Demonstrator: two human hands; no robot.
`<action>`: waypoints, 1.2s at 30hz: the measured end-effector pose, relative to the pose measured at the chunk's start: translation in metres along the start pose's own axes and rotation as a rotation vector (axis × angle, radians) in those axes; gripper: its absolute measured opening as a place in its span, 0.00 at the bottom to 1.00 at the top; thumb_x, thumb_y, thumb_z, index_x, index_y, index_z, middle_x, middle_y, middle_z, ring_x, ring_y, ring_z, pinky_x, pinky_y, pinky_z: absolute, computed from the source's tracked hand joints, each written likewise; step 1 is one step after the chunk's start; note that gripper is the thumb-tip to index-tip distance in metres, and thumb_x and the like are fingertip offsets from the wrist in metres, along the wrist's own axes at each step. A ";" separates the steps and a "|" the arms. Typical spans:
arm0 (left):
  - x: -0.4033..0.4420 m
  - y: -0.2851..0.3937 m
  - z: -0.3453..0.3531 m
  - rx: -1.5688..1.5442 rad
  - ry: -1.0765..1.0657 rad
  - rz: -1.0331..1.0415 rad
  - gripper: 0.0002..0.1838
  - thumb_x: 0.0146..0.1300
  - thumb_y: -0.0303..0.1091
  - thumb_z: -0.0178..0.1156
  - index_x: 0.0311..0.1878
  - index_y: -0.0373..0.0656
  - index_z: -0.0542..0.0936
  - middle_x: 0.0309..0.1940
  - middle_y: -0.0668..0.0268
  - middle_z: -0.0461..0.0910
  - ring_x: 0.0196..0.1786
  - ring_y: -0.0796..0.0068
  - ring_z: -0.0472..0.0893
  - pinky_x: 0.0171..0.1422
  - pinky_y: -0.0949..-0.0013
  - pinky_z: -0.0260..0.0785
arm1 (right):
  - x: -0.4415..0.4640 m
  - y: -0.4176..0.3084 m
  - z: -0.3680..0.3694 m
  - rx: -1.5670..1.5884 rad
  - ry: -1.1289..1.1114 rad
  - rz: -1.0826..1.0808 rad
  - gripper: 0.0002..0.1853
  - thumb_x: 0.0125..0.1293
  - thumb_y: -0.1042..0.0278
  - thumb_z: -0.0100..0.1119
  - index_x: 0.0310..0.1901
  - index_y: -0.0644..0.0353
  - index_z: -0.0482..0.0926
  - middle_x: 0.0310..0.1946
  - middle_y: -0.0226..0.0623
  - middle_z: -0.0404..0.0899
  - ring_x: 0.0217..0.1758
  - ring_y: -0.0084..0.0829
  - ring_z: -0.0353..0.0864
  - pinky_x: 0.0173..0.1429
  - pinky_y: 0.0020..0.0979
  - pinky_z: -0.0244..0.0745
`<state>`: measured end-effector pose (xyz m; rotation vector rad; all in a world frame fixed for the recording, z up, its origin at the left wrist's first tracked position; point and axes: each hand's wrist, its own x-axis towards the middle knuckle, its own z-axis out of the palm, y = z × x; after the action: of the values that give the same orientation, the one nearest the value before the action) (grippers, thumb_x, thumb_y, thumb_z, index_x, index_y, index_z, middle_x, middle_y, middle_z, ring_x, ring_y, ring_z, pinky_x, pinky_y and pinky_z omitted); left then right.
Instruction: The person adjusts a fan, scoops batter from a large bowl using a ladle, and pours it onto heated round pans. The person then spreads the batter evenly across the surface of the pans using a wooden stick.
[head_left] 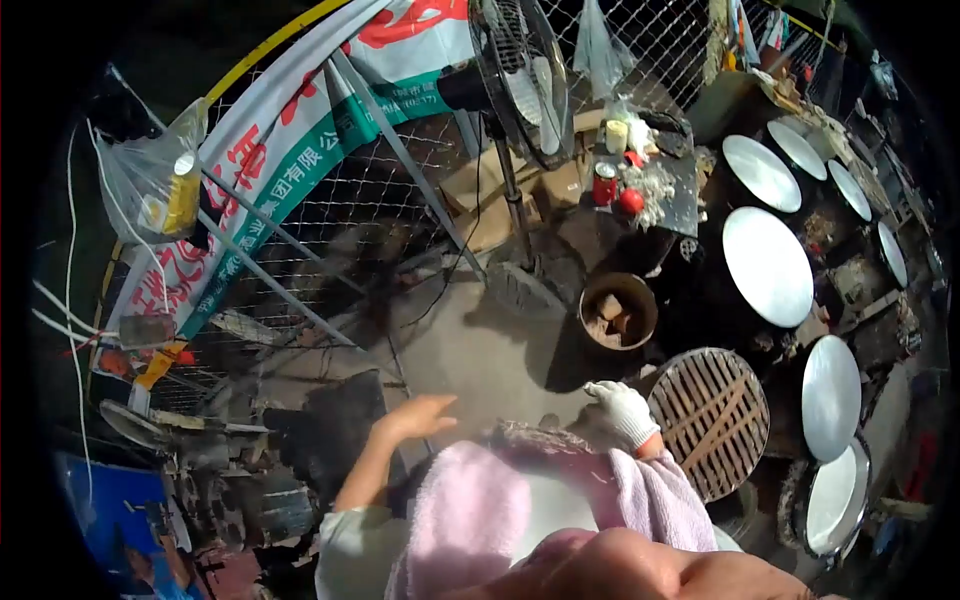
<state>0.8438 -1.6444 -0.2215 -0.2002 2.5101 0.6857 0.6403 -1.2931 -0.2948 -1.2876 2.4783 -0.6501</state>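
My left hand [422, 417] is bare and stretched out in front of my body, fingers extended, with nothing in it. A white knitted glove covers my right hand [622, 412]; its fingers are loosely bent, and no object shows in them. Just right of the glove is a round slatted lid or grate [708, 424] with a crosspiece. A rusty round bucket [618, 312] with brownish chunks inside stands ahead of my right hand. A pink towel [470, 510] hangs over my chest, and a ragged grey-brown edge [540, 437] shows between my hands.
Several pale round discs [768, 266] line the right side. A standing fan [520, 80] rises ahead, near cardboard boxes [500, 200]. A small table [676, 190] holds a red can [605, 184] and a red round thing [631, 201]. Metal bars and wire fence with a banner [300, 170] are left.
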 end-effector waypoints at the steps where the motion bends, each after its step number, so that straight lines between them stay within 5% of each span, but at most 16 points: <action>1: 0.015 -0.003 -0.017 -0.015 0.020 0.025 0.30 0.63 0.45 0.60 0.63 0.36 0.69 0.55 0.47 0.76 0.58 0.53 0.76 0.60 0.59 0.68 | 0.008 0.006 -0.006 0.009 0.013 0.033 0.20 0.58 0.59 0.60 0.53 0.51 0.76 0.48 0.40 0.78 0.50 0.43 0.77 0.53 0.42 0.73; 6: 0.103 -0.010 -0.135 -0.072 0.302 0.240 0.25 0.62 0.38 0.60 0.60 0.38 0.72 0.51 0.49 0.79 0.54 0.52 0.77 0.59 0.59 0.69 | 0.008 0.034 -0.017 0.015 0.191 0.186 0.18 0.59 0.63 0.56 0.52 0.54 0.77 0.48 0.41 0.78 0.50 0.44 0.76 0.55 0.42 0.71; 8: 0.156 -0.023 -0.195 -0.078 0.487 0.383 0.19 0.61 0.34 0.59 0.55 0.39 0.75 0.45 0.54 0.80 0.48 0.59 0.80 0.53 0.62 0.71 | 0.003 0.008 -0.038 0.053 0.250 0.346 0.17 0.60 0.63 0.55 0.50 0.55 0.78 0.47 0.42 0.79 0.49 0.45 0.77 0.55 0.41 0.72; 10: 0.219 -0.045 -0.266 -0.195 0.568 0.317 0.14 0.60 0.31 0.57 0.49 0.38 0.76 0.35 0.65 0.78 0.39 0.77 0.76 0.46 0.69 0.70 | -0.003 0.002 -0.033 0.013 0.318 0.441 0.17 0.58 0.63 0.58 0.49 0.57 0.79 0.45 0.42 0.80 0.48 0.44 0.78 0.53 0.40 0.73; 11: 0.241 -0.042 -0.301 -0.321 0.753 0.316 0.13 0.61 0.30 0.57 0.49 0.37 0.76 0.36 0.64 0.79 0.39 0.77 0.77 0.47 0.69 0.71 | -0.003 -0.001 -0.027 0.017 0.302 0.528 0.18 0.58 0.62 0.59 0.50 0.57 0.78 0.45 0.43 0.80 0.47 0.44 0.78 0.52 0.40 0.73; 15: 0.377 -0.097 -0.443 -0.225 1.229 0.354 0.19 0.63 0.34 0.59 0.55 0.35 0.74 0.40 0.54 0.81 0.43 0.68 0.81 0.49 0.66 0.72 | -0.012 -0.016 0.020 0.007 0.335 0.848 0.21 0.58 0.58 0.61 0.53 0.53 0.78 0.44 0.44 0.80 0.47 0.44 0.79 0.50 0.40 0.74; 16: 0.406 -0.112 -0.472 0.168 1.566 0.498 0.18 0.59 0.34 0.59 0.48 0.30 0.75 0.36 0.44 0.78 0.42 0.46 0.78 0.45 0.56 0.71 | -0.008 -0.027 0.024 0.084 0.312 0.967 0.21 0.58 0.57 0.61 0.53 0.52 0.78 0.44 0.44 0.80 0.47 0.44 0.79 0.50 0.40 0.73; 18: 0.418 -0.101 -0.521 0.100 1.335 0.261 0.18 0.59 0.31 0.57 0.50 0.31 0.74 0.42 0.41 0.76 0.44 0.43 0.76 0.52 0.50 0.67 | -0.022 -0.003 0.087 0.389 0.411 1.052 0.22 0.59 0.57 0.62 0.54 0.53 0.78 0.46 0.43 0.80 0.50 0.43 0.78 0.54 0.39 0.72; 20: 0.522 -0.178 -0.564 0.155 1.473 0.692 0.17 0.59 0.31 0.58 0.51 0.34 0.76 0.41 0.44 0.76 0.44 0.44 0.76 0.52 0.51 0.68 | -0.013 -0.015 0.114 0.470 0.386 1.118 0.22 0.59 0.57 0.62 0.55 0.52 0.78 0.48 0.40 0.80 0.53 0.40 0.77 0.57 0.36 0.71; 21: 0.489 -0.149 -0.558 0.165 1.392 0.624 0.17 0.60 0.35 0.58 0.50 0.36 0.78 0.40 0.46 0.78 0.44 0.44 0.76 0.50 0.51 0.69 | 0.008 -0.047 0.091 0.326 0.393 1.084 0.21 0.59 0.57 0.62 0.54 0.52 0.78 0.48 0.40 0.79 0.54 0.39 0.77 0.58 0.36 0.71; 22: 0.501 -0.146 -0.571 -0.212 1.112 0.618 0.19 0.61 0.43 0.59 0.47 0.38 0.80 0.41 0.46 0.80 0.44 0.44 0.78 0.47 0.51 0.70 | 0.035 -0.080 0.058 0.184 0.397 1.067 0.21 0.60 0.57 0.62 0.54 0.52 0.78 0.49 0.39 0.79 0.54 0.38 0.77 0.58 0.35 0.71; 23: 0.506 -0.146 -0.590 0.344 0.905 0.268 0.20 0.60 0.47 0.59 0.41 0.37 0.82 0.38 0.47 0.81 0.41 0.45 0.80 0.42 0.53 0.71 | 0.032 -0.074 0.073 0.170 0.460 0.983 0.21 0.60 0.57 0.62 0.54 0.53 0.78 0.49 0.39 0.79 0.54 0.39 0.77 0.58 0.36 0.71; 24: 0.515 -0.149 -0.596 0.363 0.843 0.241 0.21 0.59 0.49 0.59 0.36 0.37 0.83 0.32 0.46 0.80 0.38 0.46 0.80 0.40 0.54 0.71 | 0.039 -0.078 0.076 0.155 0.434 1.059 0.21 0.60 0.57 0.62 0.54 0.53 0.77 0.50 0.39 0.79 0.53 0.41 0.77 0.58 0.37 0.71; 25: 0.513 -0.157 -0.591 0.232 0.957 0.409 0.20 0.60 0.47 0.59 0.32 0.35 0.81 0.29 0.46 0.79 0.35 0.46 0.80 0.37 0.52 0.70 | 0.045 -0.082 0.076 0.161 0.455 1.083 0.22 0.60 0.57 0.61 0.54 0.54 0.77 0.50 0.41 0.78 0.54 0.42 0.76 0.58 0.38 0.71; 30: 0.491 -0.157 -0.584 0.394 1.026 0.483 0.20 0.66 0.46 0.54 0.38 0.35 0.79 0.35 0.46 0.79 0.41 0.43 0.77 0.43 0.50 0.67 | 0.077 -0.114 0.051 0.152 0.455 1.190 0.20 0.61 0.57 0.58 0.54 0.54 0.77 0.48 0.44 0.79 0.53 0.45 0.77 0.56 0.41 0.72; 36: 0.515 -0.169 -0.584 0.387 0.974 0.409 0.16 0.71 0.41 0.50 0.43 0.36 0.78 0.38 0.49 0.75 0.41 0.46 0.75 0.43 0.50 0.66 | 0.083 -0.125 0.045 0.169 0.402 1.288 0.20 0.61 0.56 0.58 0.55 0.50 0.77 0.48 0.42 0.79 0.53 0.44 0.77 0.55 0.41 0.73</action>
<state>0.1888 -2.0895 -0.1367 0.1816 3.6177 0.2279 0.7001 -1.4360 -0.2732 0.6342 2.7496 -0.7114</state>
